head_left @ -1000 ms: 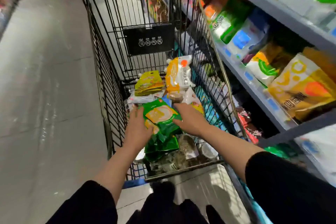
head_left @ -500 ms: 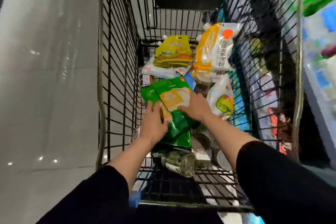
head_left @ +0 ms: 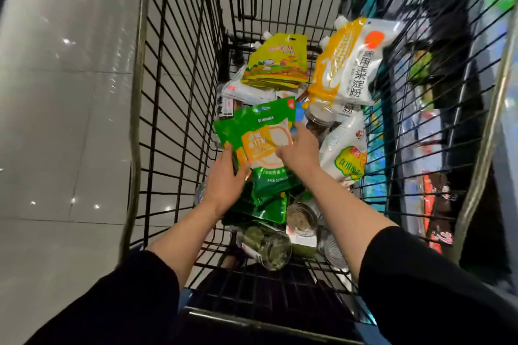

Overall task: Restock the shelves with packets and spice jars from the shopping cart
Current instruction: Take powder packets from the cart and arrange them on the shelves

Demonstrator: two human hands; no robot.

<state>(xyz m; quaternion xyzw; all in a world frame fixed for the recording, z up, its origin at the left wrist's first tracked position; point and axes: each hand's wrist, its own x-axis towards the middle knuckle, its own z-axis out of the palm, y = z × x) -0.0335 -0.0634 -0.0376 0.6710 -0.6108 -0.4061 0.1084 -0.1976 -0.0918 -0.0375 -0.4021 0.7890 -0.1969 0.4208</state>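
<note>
Both hands reach down into the black wire shopping cart (head_left: 179, 70). My left hand (head_left: 224, 179) grips the left edge of a stack of green packets (head_left: 260, 126) with an orange and white label. On the top packet's right side rests my right hand (head_left: 301, 150), fingers pressed on its face. More green packets (head_left: 269, 204) lie underneath. Clear spice jars (head_left: 269, 249) with dried leaves lie at the cart's near end, another jar (head_left: 301, 218) beside them. A yellow packet stack (head_left: 276, 64) and a yellow-white corn starch bag (head_left: 347, 64) lie at the far end.
A white bag with a green-yellow label (head_left: 346, 154) leans on the cart's right wall. A brown-lidded jar (head_left: 318, 117) lies behind my right hand. Grey tiled floor (head_left: 64, 120) runs on the left. Shelves with goods (head_left: 437, 204) stand close on the right.
The view has tilted down from the shelves into the cart. Both hands stay on the green packets, which have been gathered and lifted slightly toward the cart's middle.
</note>
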